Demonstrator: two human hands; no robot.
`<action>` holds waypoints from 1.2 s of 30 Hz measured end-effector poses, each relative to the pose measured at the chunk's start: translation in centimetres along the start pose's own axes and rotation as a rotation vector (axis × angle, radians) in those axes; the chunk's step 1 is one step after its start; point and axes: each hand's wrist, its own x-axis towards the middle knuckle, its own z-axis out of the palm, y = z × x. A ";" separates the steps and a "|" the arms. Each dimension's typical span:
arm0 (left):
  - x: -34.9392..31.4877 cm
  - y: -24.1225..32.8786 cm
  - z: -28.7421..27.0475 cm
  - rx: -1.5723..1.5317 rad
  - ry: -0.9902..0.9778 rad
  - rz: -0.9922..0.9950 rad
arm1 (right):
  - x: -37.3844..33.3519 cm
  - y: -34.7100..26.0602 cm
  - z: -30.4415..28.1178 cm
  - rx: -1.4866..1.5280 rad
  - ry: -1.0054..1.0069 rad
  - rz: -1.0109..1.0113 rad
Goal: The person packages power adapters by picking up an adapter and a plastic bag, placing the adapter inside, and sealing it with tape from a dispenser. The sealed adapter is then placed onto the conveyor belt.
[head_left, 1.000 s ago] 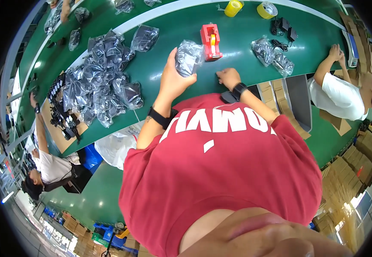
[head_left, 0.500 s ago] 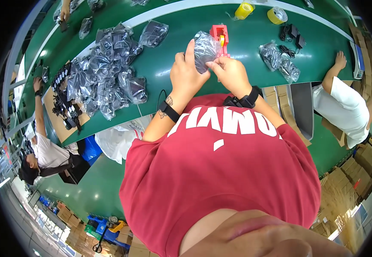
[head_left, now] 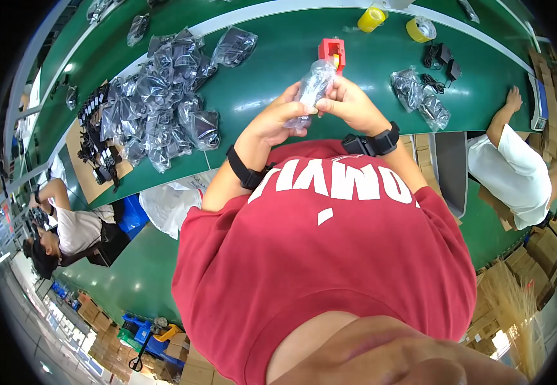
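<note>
A clear plastic bag (head_left: 317, 82) with a power adapter, dark and partly seen through the film, is held over the near side of the green table. My left hand (head_left: 279, 118) grips its lower left part, fingers curled under and thumb on top. On the other side, my right hand (head_left: 354, 105) pinches the bag with thumb and fingers, the two thumbs nearly meeting. Just beyond the bag stands a red tape dispenser (head_left: 332, 50) with yellow tape, its near end hidden by the bag and my hand.
A large heap of bagged adapters (head_left: 163, 106) lies to the left, beside bare black adapters (head_left: 102, 144) on cardboard. At the right are more bagged adapters (head_left: 408, 90) and corded black adapters (head_left: 442, 56). Yellow tape rolls (head_left: 372, 19) stand far back. Co-workers sit at both sides.
The bag has been turned from broadside to a narrow, slanted position and brought slightly nearer. My left fingers, raised along it before, now curl under it.
</note>
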 end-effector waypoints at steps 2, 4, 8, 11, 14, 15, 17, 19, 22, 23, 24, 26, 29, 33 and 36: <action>-0.1 0.0 -0.1 -0.211 -0.120 -0.115 | 0.0 -0.8 0.5 -0.016 0.046 -0.042; 0.0 -0.1 -0.3 -0.338 -0.181 -0.191 | -0.1 -1.6 1.2 -0.203 0.240 0.032; 0.4 -1.0 -1.0 -0.630 -0.346 -0.265 | 0.0 -2.6 1.3 -0.477 0.308 0.055; 0.6 -1.0 -1.4 -0.719 -0.414 -0.287 | 0.1 -2.5 0.0 -0.596 0.238 0.153; 0.4 0.4 -1.9 -0.788 -0.432 -0.247 | 0.4 -2.1 -2.5 -1.007 0.291 -0.026; 0.5 1.3 -2.4 -0.677 -0.442 -0.115 | -0.4 -2.2 -3.6 -1.121 0.423 -0.101; 0.9 3.8 -4.4 -0.265 -0.092 0.107 | -1.3 -2.1 -5.9 -0.931 0.646 0.008; 2.2 6.7 -8.0 0.053 0.298 0.233 | -2.9 -2.1 -8.1 -0.888 0.688 0.206; 6.7 12.0 -15.9 0.494 0.715 0.213 | -4.1 -1.5 -10.0 -0.926 0.816 0.098; 8.5 13.7 -18.8 0.721 0.922 0.242 | -4.1 -1.3 -10.4 -0.953 0.849 0.034; 10.1 14.7 -21.3 0.885 1.058 0.309 | -3.8 -1.1 -10.6 -0.940 0.873 0.024; 12.8 17.3 -25.7 1.095 1.142 0.066 | -3.2 -0.8 -10.4 -0.997 0.898 0.079; 17.6 20.0 -27.9 1.265 1.250 -0.208 | -2.0 -1.0 -10.0 -1.065 0.859 0.070; 23.3 19.9 -25.1 1.759 1.461 0.032 | -1.5 -1.8 -10.5 -1.064 0.902 0.196; 28.9 18.2 -22.4 1.515 1.204 0.023 | -0.8 -2.3 -11.5 -1.101 0.969 0.180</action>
